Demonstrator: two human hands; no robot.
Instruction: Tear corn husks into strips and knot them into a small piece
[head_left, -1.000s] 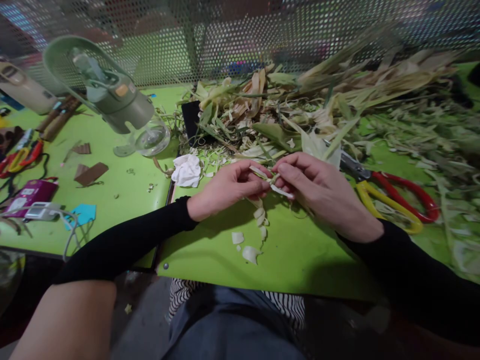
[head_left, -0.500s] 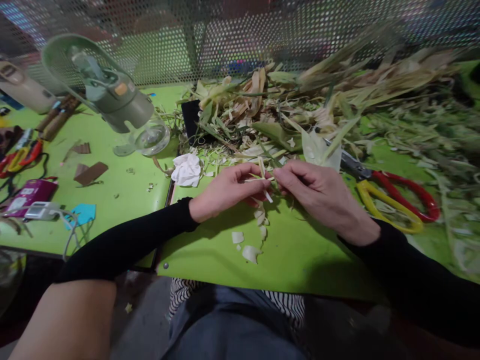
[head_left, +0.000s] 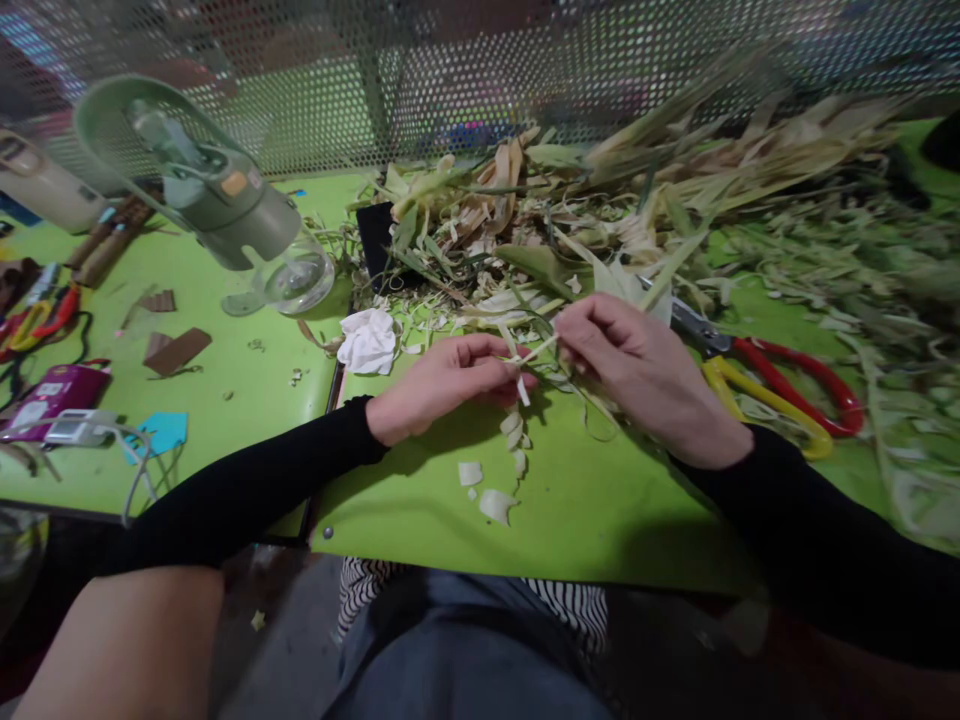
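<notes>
Between the fingers of my left hand is a small folded piece of corn husk, pale and narrow, pinched near its middle. My right hand is closed on the end of a thin husk strip, which runs taut from the piece up to the fingertips. Below my left fingers a chain of small pale husk curls hangs or lies over the green table. Loose husk scraps lie nearer to me. A thin looped strand hangs under my right hand.
A heap of corn husks lies behind my hands. Scissors with red and yellow handles lie at right. At left are crumpled tissue, a green-lidded bottle, a purple box and a cable. A perforated screen stands behind.
My right hand has moved up and away from my left, drawing the thin strip out straight. The left hand keeps its pinch on the folded piece. The view has shifted slightly.
</notes>
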